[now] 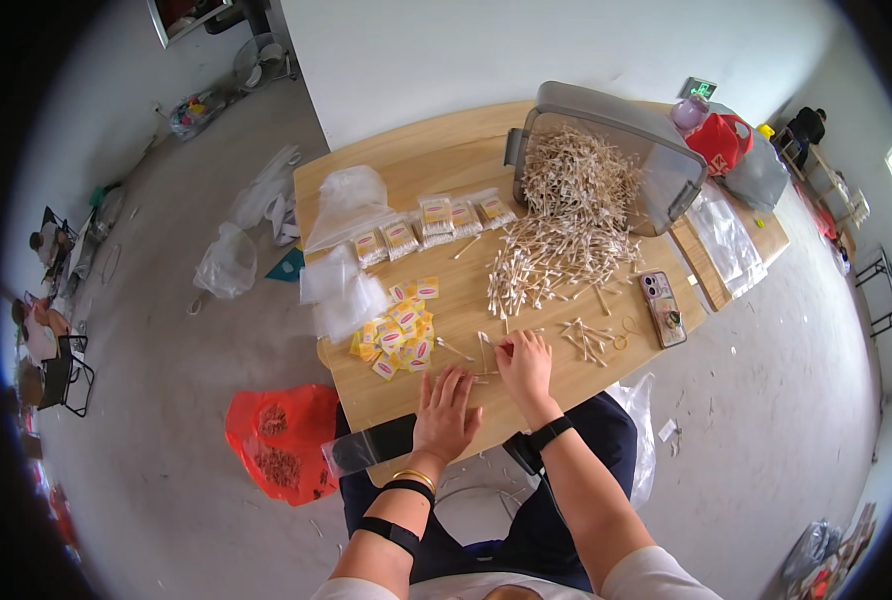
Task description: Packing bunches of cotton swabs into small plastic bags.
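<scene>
My left hand (446, 415) lies with its fingers stretched out on the near edge of the wooden table (566, 375). My right hand (526, 367) has its fingers bent and pressed together, closed on what looks like a cotton swab; the fingertips partly hide it. A few loose cotton swabs (485, 347) lie between the two hands. Beyond them a large heap of cotton swabs (566, 215) spills from a grey plastic bin (656, 165) tipped on its side. Left of my hands is a pile of yellow-and-white printed cards (396, 330).
Several filled swab packs (401, 238) stand in a row behind clear bags (341, 300). A phone (663, 310) and a small swab group (588, 340) lie right. A red bag (281, 440) sits on the floor, left. A black strip in clear plastic (371, 447) overhangs the table's front edge.
</scene>
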`<state>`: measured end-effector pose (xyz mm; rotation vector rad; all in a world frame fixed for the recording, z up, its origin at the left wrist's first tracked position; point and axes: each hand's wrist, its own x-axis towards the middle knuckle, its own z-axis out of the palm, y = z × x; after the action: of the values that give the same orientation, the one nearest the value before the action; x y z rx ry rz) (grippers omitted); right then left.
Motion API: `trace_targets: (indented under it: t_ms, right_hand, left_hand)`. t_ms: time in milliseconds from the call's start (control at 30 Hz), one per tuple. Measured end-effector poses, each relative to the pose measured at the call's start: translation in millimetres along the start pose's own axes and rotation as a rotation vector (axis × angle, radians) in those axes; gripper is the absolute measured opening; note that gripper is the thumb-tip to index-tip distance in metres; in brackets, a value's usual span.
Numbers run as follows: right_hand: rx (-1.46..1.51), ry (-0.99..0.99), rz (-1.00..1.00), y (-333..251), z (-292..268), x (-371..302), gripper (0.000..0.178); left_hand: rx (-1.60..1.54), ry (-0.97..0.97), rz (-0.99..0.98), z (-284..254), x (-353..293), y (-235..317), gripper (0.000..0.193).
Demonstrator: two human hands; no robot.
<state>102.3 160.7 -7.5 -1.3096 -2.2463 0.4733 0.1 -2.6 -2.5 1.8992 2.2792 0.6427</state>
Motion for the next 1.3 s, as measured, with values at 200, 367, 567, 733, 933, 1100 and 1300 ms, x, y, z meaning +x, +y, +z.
trace_targets:
  t_ms: [200,367,567,733,933,1100,1300]
  right_hand:
    - [0.089,-0.073,-0.027,-31,15,11,0.017]
    - [0.118,-0.124,-0.159,-35,19,12,0.019]
    - [0.234,-0.316,-0.334,-12,0,0,0.014]
    - [0.272,-0.236,-0.268,4,-22,3,0.017]
    - [0.125,0.003,-0.122,14,-13,35,0.017]
    - [-0.074,0.059,-0.026,-20,2,68,0.027]
    - [-0.175,0.036,0.052,-8,20,76,0.019]
  left_hand:
    - [-0.052,0.041,-0.023,4,-1,-1,0.070]
    - [-0.071,0.062,-0.025,3,1,2,0.074]
    - [-0.083,0.057,-0.032,8,-4,-4,0.078]
    - [0.052,-0.024,0.030,-2,1,-1,0.076]
    - [0.083,-0.052,0.024,-5,5,4,0.074]
    - [0.085,-0.084,-0.003,-4,4,3,0.074]
    - [0.070,-0.082,0.020,-2,5,5,0.074]
